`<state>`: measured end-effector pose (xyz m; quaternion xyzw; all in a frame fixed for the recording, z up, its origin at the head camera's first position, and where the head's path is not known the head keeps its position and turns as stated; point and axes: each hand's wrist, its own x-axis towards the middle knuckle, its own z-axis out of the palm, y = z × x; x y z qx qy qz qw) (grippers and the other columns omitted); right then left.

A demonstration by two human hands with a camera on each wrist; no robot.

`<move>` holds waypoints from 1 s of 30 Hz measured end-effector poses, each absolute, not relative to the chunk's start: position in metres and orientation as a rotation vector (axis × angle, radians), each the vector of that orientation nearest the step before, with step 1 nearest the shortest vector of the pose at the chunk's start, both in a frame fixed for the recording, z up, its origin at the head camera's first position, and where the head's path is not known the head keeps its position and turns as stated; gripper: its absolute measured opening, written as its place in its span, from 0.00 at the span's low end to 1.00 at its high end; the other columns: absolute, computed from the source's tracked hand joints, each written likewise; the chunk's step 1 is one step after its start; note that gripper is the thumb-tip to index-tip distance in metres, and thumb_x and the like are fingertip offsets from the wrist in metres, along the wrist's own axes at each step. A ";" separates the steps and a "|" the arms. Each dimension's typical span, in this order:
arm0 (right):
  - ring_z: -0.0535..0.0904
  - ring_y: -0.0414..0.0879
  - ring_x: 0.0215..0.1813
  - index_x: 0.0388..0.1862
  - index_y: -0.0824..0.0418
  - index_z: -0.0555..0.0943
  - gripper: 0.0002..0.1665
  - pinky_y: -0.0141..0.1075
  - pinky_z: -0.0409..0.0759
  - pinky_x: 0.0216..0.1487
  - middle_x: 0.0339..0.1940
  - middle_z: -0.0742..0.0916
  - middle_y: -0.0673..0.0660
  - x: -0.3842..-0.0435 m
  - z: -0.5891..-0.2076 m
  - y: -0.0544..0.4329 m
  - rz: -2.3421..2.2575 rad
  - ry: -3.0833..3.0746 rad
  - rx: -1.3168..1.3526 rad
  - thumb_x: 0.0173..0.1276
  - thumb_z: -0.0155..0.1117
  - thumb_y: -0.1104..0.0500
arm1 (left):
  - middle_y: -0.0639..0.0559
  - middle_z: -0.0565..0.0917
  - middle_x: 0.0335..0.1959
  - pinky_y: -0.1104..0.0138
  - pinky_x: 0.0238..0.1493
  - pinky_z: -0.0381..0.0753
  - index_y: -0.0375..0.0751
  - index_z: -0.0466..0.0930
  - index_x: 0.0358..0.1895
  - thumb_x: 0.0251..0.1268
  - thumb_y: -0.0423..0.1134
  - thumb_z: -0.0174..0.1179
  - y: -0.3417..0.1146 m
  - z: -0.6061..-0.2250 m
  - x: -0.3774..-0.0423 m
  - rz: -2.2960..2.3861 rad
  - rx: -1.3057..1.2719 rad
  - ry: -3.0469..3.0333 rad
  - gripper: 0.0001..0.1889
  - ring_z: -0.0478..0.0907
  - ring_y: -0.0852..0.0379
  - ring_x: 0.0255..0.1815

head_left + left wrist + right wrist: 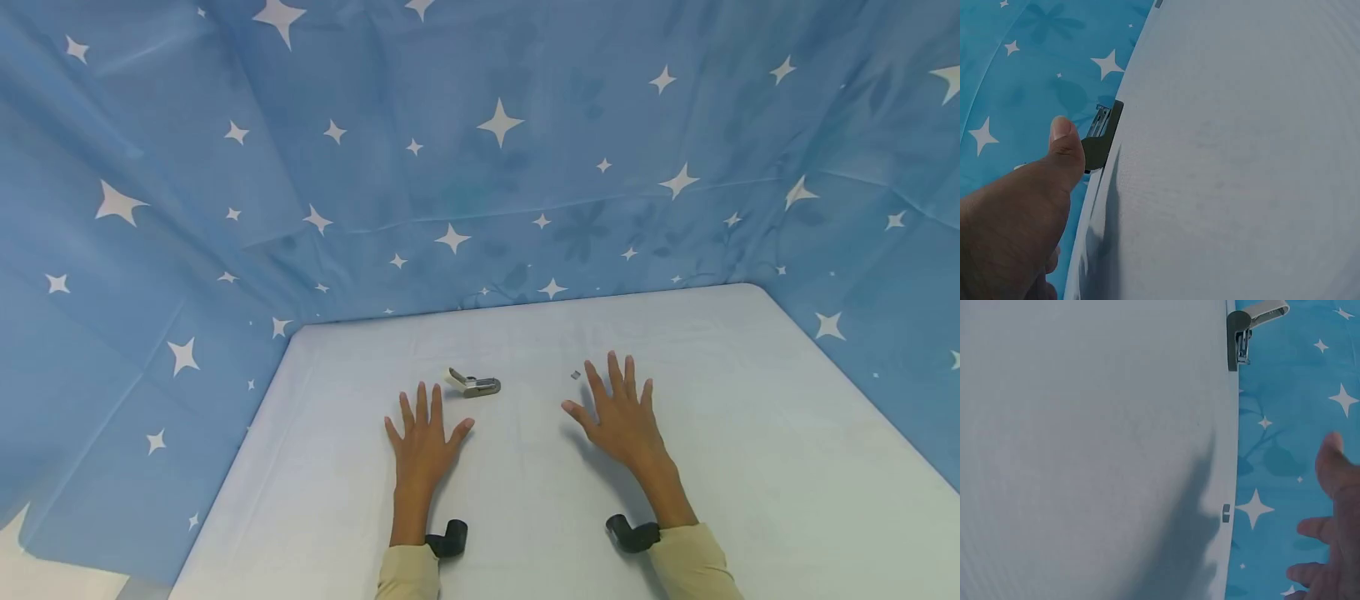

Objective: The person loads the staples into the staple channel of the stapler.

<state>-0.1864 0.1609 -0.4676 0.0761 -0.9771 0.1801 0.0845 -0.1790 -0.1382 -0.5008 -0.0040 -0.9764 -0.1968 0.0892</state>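
Observation:
A small stapler (480, 386) lies on the white table with its pale top cover swung up and back from the metal magazine and grey base. My left hand (424, 450), fingers spread, is just in front and left of it, holding nothing. In the left wrist view the thumb partly hides the stapler (1102, 140). A tiny grey metal piece (575, 375), seemingly a short strip of staples, lies to the stapler's right. Beside that piece my right hand (624, 423) spreads its fingers, also holding nothing, its shadow falling on the table. The right wrist view shows the stapler (1239, 340) too.
The white table (525, 517) has rounded far corners. A blue curtain with white stars (480, 183) hangs behind it and along both sides. Each wrist wears a black camera mount, one on the left (450, 539) and one on the right (630, 533).

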 end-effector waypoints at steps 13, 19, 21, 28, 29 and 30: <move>0.88 0.57 0.43 0.52 0.70 0.79 0.17 0.36 0.86 0.38 0.43 0.87 0.67 -0.194 -0.474 0.156 1.422 -2.586 0.068 0.70 0.63 0.59 | 0.38 0.60 0.76 0.39 0.75 0.32 0.36 0.51 0.77 0.71 0.61 0.51 -0.142 -0.509 -0.200 -1.092 -0.086 -2.834 0.42 0.43 0.37 0.80; 0.89 0.46 0.36 0.58 0.72 0.74 0.21 0.33 0.86 0.36 0.42 0.88 0.65 -0.194 -0.482 0.155 2.105 -2.539 -0.161 0.74 0.57 0.58 | 0.39 0.70 0.70 0.41 0.75 0.35 0.36 0.54 0.76 0.73 0.56 0.51 -0.137 -0.510 -0.218 -1.326 -0.072 -2.723 0.37 0.52 0.40 0.79; 0.89 0.45 0.36 0.59 0.73 0.72 0.22 0.33 0.86 0.37 0.41 0.89 0.64 -0.193 -0.484 0.155 2.185 -2.531 -0.171 0.75 0.56 0.58 | 0.40 0.74 0.67 0.41 0.75 0.36 0.39 0.56 0.75 0.73 0.56 0.51 -0.135 -0.509 -0.223 -1.390 -0.042 -2.688 0.36 0.56 0.42 0.78; 0.89 0.46 0.38 0.59 0.75 0.72 0.21 0.31 0.85 0.38 0.41 0.89 0.63 -0.193 -0.486 0.155 2.248 -2.514 -0.150 0.76 0.54 0.60 | 0.40 0.84 0.55 0.38 0.72 0.42 0.43 0.73 0.63 0.73 0.53 0.52 -0.129 -0.508 -0.231 -1.418 0.033 -2.578 0.23 0.72 0.42 0.68; 0.89 0.46 0.38 0.59 0.75 0.71 0.21 0.31 0.85 0.38 0.41 0.89 0.63 -0.193 -0.487 0.156 2.245 -2.517 -0.152 0.76 0.54 0.60 | 0.40 0.84 0.54 0.38 0.72 0.43 0.42 0.74 0.60 0.73 0.52 0.53 -0.128 -0.508 -0.231 -1.415 0.033 -2.566 0.21 0.72 0.42 0.68; 0.89 0.46 0.38 0.59 0.75 0.71 0.21 0.31 0.85 0.38 0.41 0.89 0.62 -0.194 -0.487 0.156 2.241 -2.521 -0.157 0.76 0.54 0.60 | 0.40 0.85 0.53 0.38 0.72 0.44 0.42 0.76 0.58 0.73 0.51 0.54 -0.127 -0.508 -0.232 -1.411 0.029 -2.556 0.20 0.73 0.42 0.67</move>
